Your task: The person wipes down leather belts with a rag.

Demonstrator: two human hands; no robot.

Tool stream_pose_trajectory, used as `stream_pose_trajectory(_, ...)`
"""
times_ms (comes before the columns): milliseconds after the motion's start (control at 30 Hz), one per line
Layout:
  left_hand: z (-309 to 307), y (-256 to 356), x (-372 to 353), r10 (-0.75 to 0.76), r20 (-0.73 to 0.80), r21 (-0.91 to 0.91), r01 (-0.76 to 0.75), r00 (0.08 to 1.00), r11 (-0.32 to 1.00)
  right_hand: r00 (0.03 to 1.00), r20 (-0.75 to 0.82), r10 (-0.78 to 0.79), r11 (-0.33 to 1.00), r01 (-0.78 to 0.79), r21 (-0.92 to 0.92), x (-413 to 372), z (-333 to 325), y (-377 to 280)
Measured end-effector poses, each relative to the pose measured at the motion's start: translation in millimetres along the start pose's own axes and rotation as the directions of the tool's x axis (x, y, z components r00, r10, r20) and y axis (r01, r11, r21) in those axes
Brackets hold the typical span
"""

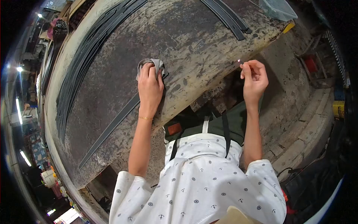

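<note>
My left hand (150, 87) presses a bunched grey cloth (160, 65) onto the worn tabletop (186, 44), its fingers curled over the cloth. From under that hand a single dark belt strap (112, 127) runs down and left to the table's near edge. Past the table's front edge, my right hand (256, 80) is raised with thumb and index finger pinched together. Between them is a small dark piece (240, 62) with a bright pinkish tip; its kind is too small to make out.
A long stack of dark belt straps (84, 56) lies along the table's far left side. A few more straps (227, 18) lie at the top right, near a clear plastic container (279, 10). Stone steps (298, 142) and a yellow container (338, 108) are on the right.
</note>
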State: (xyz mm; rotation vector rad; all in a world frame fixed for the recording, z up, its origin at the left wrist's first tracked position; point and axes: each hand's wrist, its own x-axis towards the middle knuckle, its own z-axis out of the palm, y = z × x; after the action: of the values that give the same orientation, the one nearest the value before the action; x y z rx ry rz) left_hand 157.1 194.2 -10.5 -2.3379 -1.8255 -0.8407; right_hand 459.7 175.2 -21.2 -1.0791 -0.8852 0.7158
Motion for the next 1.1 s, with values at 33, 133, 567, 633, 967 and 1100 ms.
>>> stream_pose_trajectory(33,-0.7,10.1,0.4,0.001,-0.005,0.000,-0.001,1.000,1.000,1.000,0.001,-0.005,1.000,0.005,0.001,7.8,-5.3,12.1)
stream_pose_trajectory(133,7.7,52.0,2.0,-0.072,-0.042,-0.212,0.061,0.997,0.975,0.979,0.118,0.169,0.983,-0.159,-0.092,19.1,-23.9,39.8)
stream_pose_trajectory(567,16.9,101.4,44.2,0.342,-0.153,-0.459,-0.373,0.927,0.806,0.949,-0.299,0.097,0.986,-0.050,0.159,34.4,-142.1,8.0)
stream_pose_trajectory(633,-2.9,41.3,32.5,0.308,-0.112,-0.295,-0.328,0.945,0.898,0.962,-0.246,0.115,0.982,-0.072,0.175,32.5,-122.2,13.6)
stream_pose_trajectory(967,-12.6,-16.0,-9.9,-0.070,0.124,-0.420,0.116,0.990,0.900,0.966,0.217,0.141,0.988,-0.124,-0.089,6.0,97.5,-16.1)
stream_pose_trajectory(1100,-32.8,-29.8,-0.2,-0.143,0.240,-0.247,0.202,0.960,0.948,0.820,0.528,0.219,0.966,-0.106,-0.236,4.9,146.2,2.8)
